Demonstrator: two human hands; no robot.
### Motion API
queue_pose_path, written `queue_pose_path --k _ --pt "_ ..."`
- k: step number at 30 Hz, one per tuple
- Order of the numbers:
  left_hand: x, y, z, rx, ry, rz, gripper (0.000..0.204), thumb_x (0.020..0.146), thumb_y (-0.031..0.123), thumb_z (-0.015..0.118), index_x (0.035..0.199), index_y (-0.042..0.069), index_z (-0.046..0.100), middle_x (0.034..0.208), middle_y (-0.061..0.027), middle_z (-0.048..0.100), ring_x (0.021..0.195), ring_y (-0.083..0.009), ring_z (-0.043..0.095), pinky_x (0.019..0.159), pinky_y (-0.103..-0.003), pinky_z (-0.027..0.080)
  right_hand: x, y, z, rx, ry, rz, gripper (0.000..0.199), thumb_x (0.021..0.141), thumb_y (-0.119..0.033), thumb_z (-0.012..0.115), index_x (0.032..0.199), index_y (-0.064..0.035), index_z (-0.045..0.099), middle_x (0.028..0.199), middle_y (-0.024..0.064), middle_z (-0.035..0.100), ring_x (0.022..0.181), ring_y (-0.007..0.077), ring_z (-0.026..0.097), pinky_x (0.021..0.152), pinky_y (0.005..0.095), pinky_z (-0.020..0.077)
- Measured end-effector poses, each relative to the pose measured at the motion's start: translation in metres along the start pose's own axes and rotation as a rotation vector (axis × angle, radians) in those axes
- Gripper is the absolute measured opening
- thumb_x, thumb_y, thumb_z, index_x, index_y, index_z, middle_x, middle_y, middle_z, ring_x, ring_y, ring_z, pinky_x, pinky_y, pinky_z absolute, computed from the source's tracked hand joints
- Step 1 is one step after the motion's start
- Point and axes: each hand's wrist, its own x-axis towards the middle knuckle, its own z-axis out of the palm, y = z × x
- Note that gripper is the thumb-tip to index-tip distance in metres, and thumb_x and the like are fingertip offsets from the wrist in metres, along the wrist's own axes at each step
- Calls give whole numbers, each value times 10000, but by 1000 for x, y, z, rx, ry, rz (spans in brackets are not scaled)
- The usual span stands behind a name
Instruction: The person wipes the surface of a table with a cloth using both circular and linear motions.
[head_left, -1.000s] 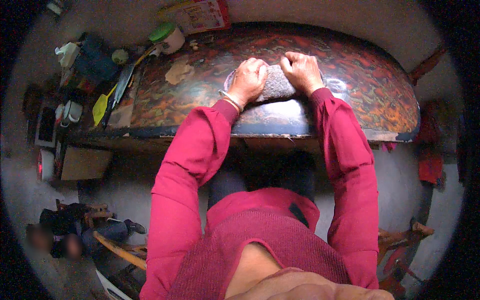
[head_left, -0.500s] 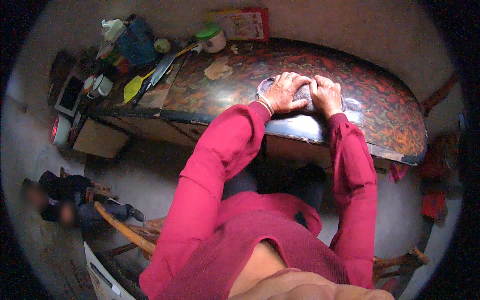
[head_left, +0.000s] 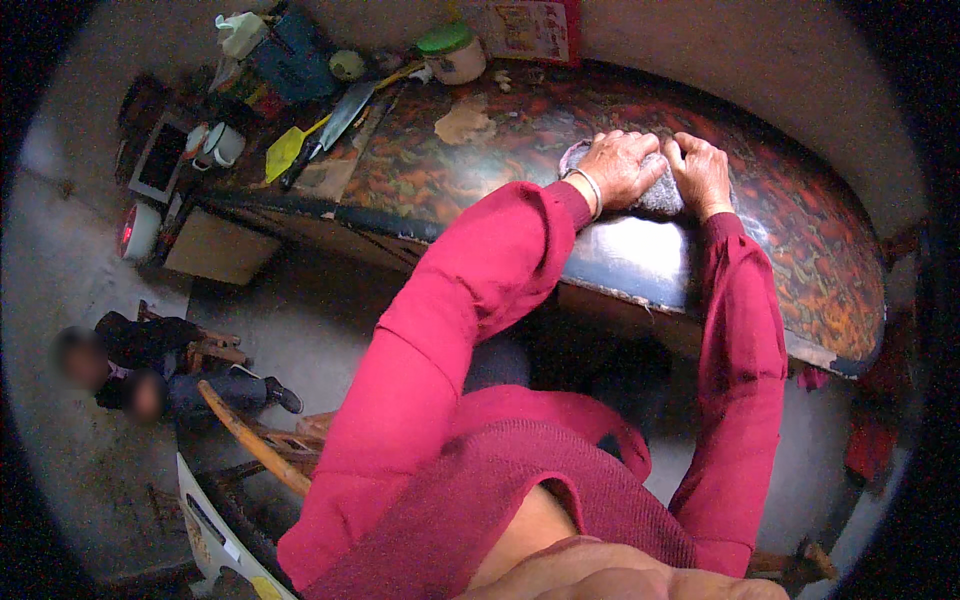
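Both my arms, in red sleeves, reach out over a dark table with a mottled orange and green top (head_left: 800, 230). A grey cloth (head_left: 660, 197) lies bunched on it close to the front edge. My left hand (head_left: 620, 165), with a bracelet at the wrist, is closed over the cloth's left side. On its right side, my right hand (head_left: 700, 172) grips the cloth with bent fingers. The cloth's underside and some fingertips are hidden. A wet, shiny patch (head_left: 635, 250) shows just in front of the cloth.
On the table's left lie a yellow fly swatter (head_left: 287, 153) and a large knife (head_left: 345, 115). A green-lidded jar (head_left: 455, 58), a white enamel mug (head_left: 222, 147) and a blue container (head_left: 297, 58) stand farther back. A wooden chair (head_left: 250, 440) and a seated person (head_left: 150, 345) are at lower left.
The view has shifted, so the table sits further right and higher. My hands remain on the cloth, at much the same spot near the front edge.
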Motion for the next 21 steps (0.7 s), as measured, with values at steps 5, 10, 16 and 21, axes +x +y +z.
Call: queue_pose_path --k 5,10,16,21 --pt "19 -12 8 -39 3 -90 264 877 317 490 827 69 566 823 -206 621 808 -426 583 696 -514 450 13 8 8 -40 -12 23 305 877 -329 499 841 -65 648 865 206 642 829 397 617 725 468 495" --pt "17 -13 17 42 33 -91 259 892 318 453 866 89 570 828 -189 633 810 -412 593 704 -517 455 7 32 23 -194 101 -214 211 881 -241 462 793 -93 585 820 121 648 746 351 634 613 462 501" --pt "1 2 3 88 -26 -81 256 892 320 433 861 106 571 834 -174 641 820 -399 596 727 -523 444 -16 7 9 -314 24 -86 285 868 -314 440 809 -125 645 825 111 684 812 298 659 673 462 467" --pt "-16 13 -5 51 -26 -56 264 889 318 439 845 88 561 809 -194 635 791 -410 599 706 -528 452 -36 -9 -4 -240 24 -89 264 860 -300 454 801 -127 644 831 96 689 790 279 661 646 450 463"
